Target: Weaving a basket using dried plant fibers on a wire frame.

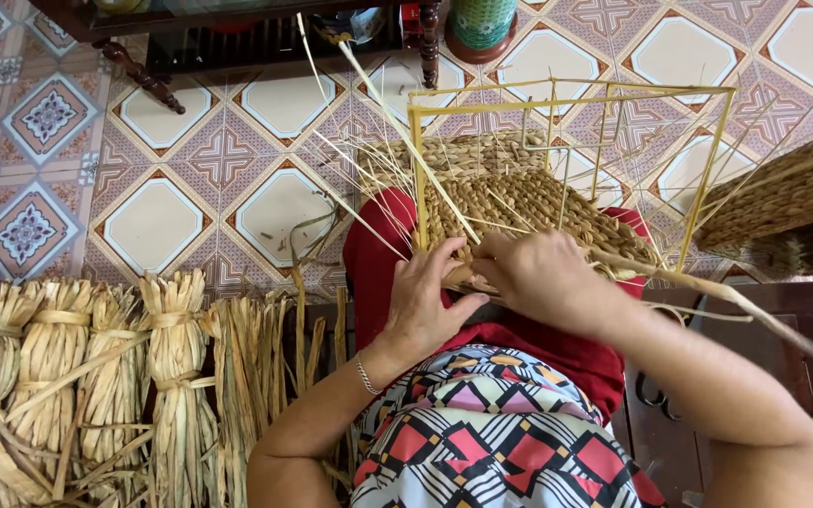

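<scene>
A yellow wire frame [571, 96] lies across my lap with a half-woven basket of dried straw [519, 193] on it. My left hand [422, 301] presses against the near edge of the weave, fingers curled on the straw. My right hand [543, 275] is closed on a twisted straw strand [708, 292] that runs off to the right. Loose thin straws stick up from the weave toward the top of the view. My lap is covered by red cloth [374, 254] and a patterned garment.
Tied bundles of dried straw [96, 376] lie along the left on the patterned tile floor [152, 221]. A finished woven basket [783, 193] sits at the right. Dark wooden furniture [237, 38] stands at the top. Black scissors [656, 395] rest on a dark surface at right.
</scene>
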